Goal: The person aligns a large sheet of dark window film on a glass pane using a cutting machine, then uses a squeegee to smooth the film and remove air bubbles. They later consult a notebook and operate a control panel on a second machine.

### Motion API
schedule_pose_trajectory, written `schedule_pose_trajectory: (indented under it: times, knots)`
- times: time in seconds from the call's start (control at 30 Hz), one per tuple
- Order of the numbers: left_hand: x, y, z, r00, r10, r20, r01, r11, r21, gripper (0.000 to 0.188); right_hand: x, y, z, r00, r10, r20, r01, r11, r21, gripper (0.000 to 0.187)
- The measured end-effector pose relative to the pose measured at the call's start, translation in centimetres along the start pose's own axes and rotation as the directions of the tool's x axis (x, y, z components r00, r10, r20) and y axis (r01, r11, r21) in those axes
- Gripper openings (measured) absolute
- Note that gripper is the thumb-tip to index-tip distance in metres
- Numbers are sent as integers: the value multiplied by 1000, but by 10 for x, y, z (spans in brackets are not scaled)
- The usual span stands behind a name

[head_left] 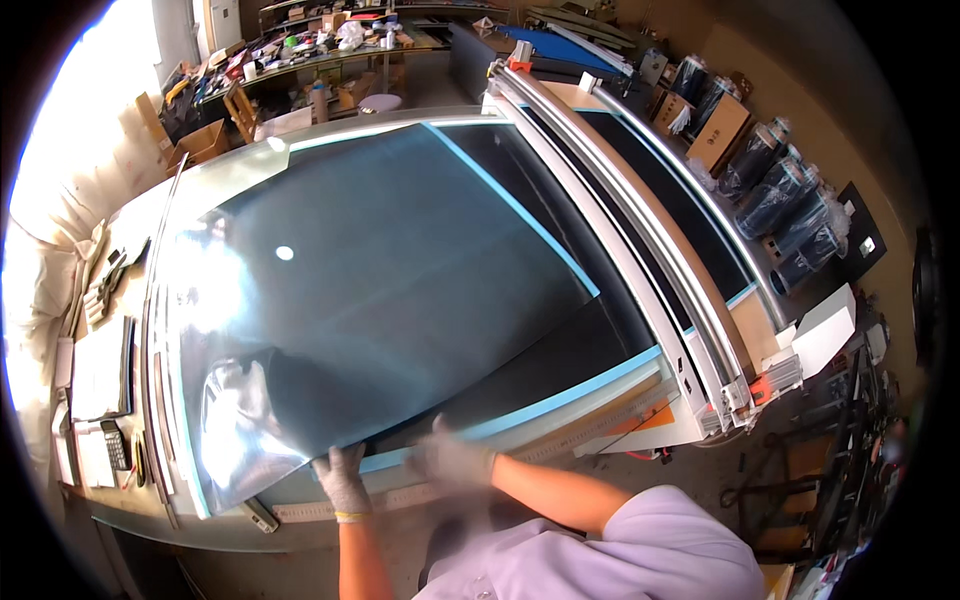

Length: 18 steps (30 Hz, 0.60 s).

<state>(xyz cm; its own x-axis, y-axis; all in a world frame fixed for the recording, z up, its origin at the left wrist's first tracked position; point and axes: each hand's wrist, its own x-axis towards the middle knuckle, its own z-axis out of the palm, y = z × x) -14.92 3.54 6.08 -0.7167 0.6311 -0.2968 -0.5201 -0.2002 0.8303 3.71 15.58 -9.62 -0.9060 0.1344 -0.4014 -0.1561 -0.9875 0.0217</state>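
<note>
The gloved left hand (343, 482) has its fingertips at the near edge of a large tinted film (400, 270), though I cannot tell whether they pinch it; the gloved right hand (450, 457) is blurred beside it, over the near border, and whether it grips anything cannot be told. All this sits on a broad tabletop (110, 497), most of which the see-through film covers, from near the left edge towards the right end. Its near left corner shines with reflected light, and its near right edge runs slantwise over a black sheet (540, 370) that shows beyond it on the right. Across the right end of the tabletop stands a long metal beam (640, 220), running from the far edge to the near one. Off the tabletop, past its right end, are dark rolls (785, 200) in clear plastic. A light-blue strip (560, 396) borders the black sheet along the near side — both hands are close to this border — and a long ruler (600, 425) lies between it and the near edge. Near the left edge lies a dark-edged folder (105, 370), with a small dark calculator (116, 446) just nearer, towards the near left corner.
</note>
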Motion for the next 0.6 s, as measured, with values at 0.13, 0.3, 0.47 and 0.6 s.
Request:
schedule_pose_trajectory:
  times: [0.13, 0.3, 0.47, 0.6]
  knots:
    - [1, -2, -24, 989, 63, -136, -44, 989, 141, 49, -41, -121, 66, 633, -740, -227, 760, 650, 3, 57]
    - [27, -33, -22, 979, -32, -203, 62, 988, 141, 38, -138, -326, -42, -159, -737, -656, 698, 386, -603, 41]
    - [15, -29, -46, 969, 89, -231, -35, 973, 229, 27, -174, -239, 53, -1, -950, -312, 791, 190, -581, 20]
    - [27, -18, -73, 988, 55, -147, 0, 936, 351, 22, -255, -210, -63, 165, -828, -535, 858, 388, -337, 44]
